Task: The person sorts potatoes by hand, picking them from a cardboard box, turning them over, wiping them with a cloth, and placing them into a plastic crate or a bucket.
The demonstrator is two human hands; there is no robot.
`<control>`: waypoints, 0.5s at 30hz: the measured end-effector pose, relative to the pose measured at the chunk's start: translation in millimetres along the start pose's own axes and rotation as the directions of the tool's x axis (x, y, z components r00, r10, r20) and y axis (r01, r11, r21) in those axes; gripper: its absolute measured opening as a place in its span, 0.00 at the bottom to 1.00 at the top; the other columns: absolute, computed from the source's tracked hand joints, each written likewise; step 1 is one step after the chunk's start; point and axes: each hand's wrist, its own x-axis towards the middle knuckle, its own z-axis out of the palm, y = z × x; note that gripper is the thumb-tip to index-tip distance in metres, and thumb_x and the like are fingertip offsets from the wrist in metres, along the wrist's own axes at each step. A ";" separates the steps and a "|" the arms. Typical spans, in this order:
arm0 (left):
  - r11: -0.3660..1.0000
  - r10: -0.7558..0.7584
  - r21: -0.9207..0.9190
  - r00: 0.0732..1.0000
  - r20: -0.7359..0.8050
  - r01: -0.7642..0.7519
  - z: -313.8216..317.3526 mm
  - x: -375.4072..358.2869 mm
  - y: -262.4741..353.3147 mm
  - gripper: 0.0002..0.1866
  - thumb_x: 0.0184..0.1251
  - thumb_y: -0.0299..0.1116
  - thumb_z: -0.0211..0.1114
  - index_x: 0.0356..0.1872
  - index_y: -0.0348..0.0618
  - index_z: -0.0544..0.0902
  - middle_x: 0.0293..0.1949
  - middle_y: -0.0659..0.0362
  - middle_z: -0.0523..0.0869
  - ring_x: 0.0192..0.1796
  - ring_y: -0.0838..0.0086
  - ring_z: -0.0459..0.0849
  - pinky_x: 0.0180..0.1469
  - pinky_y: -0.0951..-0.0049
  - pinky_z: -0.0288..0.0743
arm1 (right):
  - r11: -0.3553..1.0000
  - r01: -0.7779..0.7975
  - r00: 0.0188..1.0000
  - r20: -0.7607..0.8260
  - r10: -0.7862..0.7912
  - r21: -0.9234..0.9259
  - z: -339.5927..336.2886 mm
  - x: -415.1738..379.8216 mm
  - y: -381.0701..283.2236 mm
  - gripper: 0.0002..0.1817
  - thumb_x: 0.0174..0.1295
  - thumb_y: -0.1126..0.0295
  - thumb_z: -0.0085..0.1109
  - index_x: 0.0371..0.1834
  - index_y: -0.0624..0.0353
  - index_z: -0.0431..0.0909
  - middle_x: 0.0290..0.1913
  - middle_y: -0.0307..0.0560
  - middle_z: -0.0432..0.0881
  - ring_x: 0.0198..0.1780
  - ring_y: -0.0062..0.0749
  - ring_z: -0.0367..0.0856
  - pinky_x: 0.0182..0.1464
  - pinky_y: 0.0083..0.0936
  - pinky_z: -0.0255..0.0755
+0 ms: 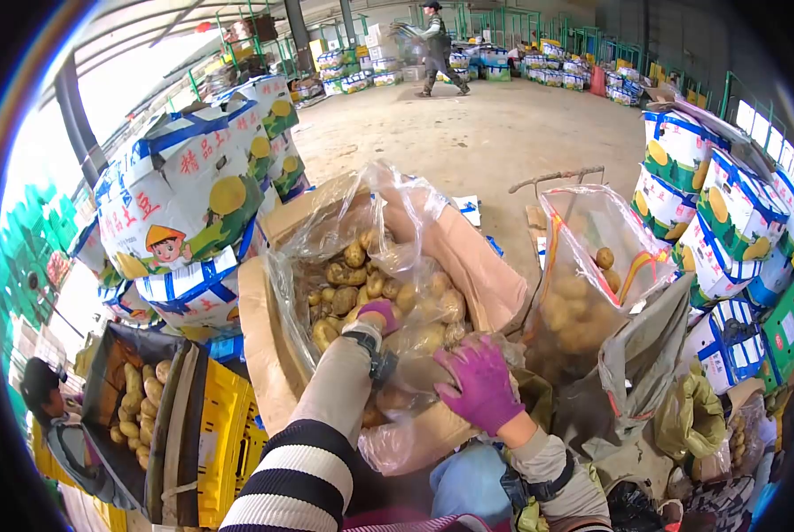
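Note:
In front of me stands an open cardboard box (495,275) lined with a clear plastic liner (290,275) and holding many potatoes (348,277). My left hand (379,313), in a magenta glove, reaches down among them; its fingers are mostly hidden. At the box's near right side, my right hand (479,383), in the same kind of glove, has its fingers curled over the bunched liner. A brownish, blurred shape lies beside its fingertips under the plastic. A dark strap circles my left wrist.
To the right stands a clear bag (592,213) of potatoes, beside a grey cloth sack (641,355). On the left, a dark-lined crate (104,372) holds potatoes, beside a yellow crate (224,443) and a person. Printed cartons (180,191) are stacked on both sides. Another person (437,49) walks far back.

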 end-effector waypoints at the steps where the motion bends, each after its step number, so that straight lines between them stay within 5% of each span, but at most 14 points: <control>1: 1.000 -0.008 -0.015 0.999 -0.047 0.007 4.1 2.6 -3.7 0.30 0.59 0.53 0.59 0.56 0.43 0.85 0.59 0.43 0.82 0.64 0.52 0.80 0.64 0.57 0.74 | 1.000 -0.005 1.000 -0.001 0.005 0.001 0.3 1.5 0.1 0.26 0.55 0.56 0.67 0.58 0.49 0.78 0.49 0.49 0.79 0.62 0.49 0.72 0.72 0.52 0.57; 7: 0.992 0.018 -0.123 1.000 -0.023 -0.020 -4.3 5.7 -32.7 0.40 0.55 0.64 0.63 0.58 0.40 0.81 0.57 0.41 0.83 0.59 0.52 0.83 0.60 0.58 0.76 | 1.000 -0.022 1.000 -0.012 0.023 0.019 2.4 3.2 1.6 0.26 0.55 0.56 0.66 0.58 0.49 0.79 0.50 0.48 0.81 0.63 0.47 0.73 0.73 0.51 0.56; 9: 0.942 0.010 -0.329 0.975 0.222 0.065 -54.7 -14.2 -30.1 0.41 0.60 0.58 0.67 0.63 0.32 0.72 0.58 0.38 0.80 0.54 0.54 0.85 0.53 0.59 0.79 | 0.999 -0.028 1.000 -0.013 0.028 0.020 2.4 -0.4 -1.6 0.25 0.55 0.57 0.66 0.57 0.49 0.80 0.51 0.48 0.81 0.63 0.47 0.73 0.74 0.51 0.55; 10: 0.892 0.233 -0.411 0.971 0.059 -0.189 -65.1 -28.3 -39.0 0.39 0.63 0.57 0.67 0.64 0.33 0.71 0.58 0.40 0.81 0.53 0.56 0.85 0.52 0.61 0.80 | 0.999 -0.030 0.999 -0.008 0.031 0.022 0.0 2.6 -2.2 0.25 0.55 0.57 0.66 0.57 0.48 0.80 0.51 0.48 0.81 0.63 0.47 0.73 0.74 0.51 0.55; 12: 0.526 0.351 -0.798 0.930 -0.110 -0.293 -86.1 -89.8 -31.9 0.34 0.70 0.53 0.63 0.65 0.36 0.70 0.58 0.45 0.81 0.54 0.60 0.85 0.53 0.62 0.82 | 0.998 -0.051 0.999 0.020 0.050 0.038 -2.6 2.7 -5.7 0.25 0.54 0.57 0.66 0.57 0.48 0.81 0.51 0.48 0.81 0.63 0.47 0.73 0.74 0.51 0.54; 13: 0.157 0.277 -0.980 0.958 -0.076 -0.123 -99.2 -121.9 -19.9 0.30 0.74 0.51 0.60 0.66 0.38 0.70 0.59 0.48 0.80 0.56 0.61 0.84 0.55 0.62 0.83 | 0.997 -0.064 0.998 0.032 0.062 0.049 -2.6 5.0 -6.7 0.25 0.54 0.57 0.66 0.57 0.47 0.81 0.51 0.48 0.81 0.64 0.47 0.72 0.75 0.51 0.54; 15: 0.175 0.399 -0.885 0.853 -0.337 -0.432 -86.5 -150.7 -41.1 0.26 0.78 0.47 0.54 0.68 0.40 0.68 0.63 0.49 0.77 0.62 0.60 0.80 0.61 0.58 0.80 | 0.996 -0.075 0.995 0.061 0.073 0.038 -0.5 3.7 -7.9 0.25 0.54 0.57 0.65 0.57 0.47 0.81 0.52 0.48 0.81 0.64 0.46 0.72 0.75 0.50 0.53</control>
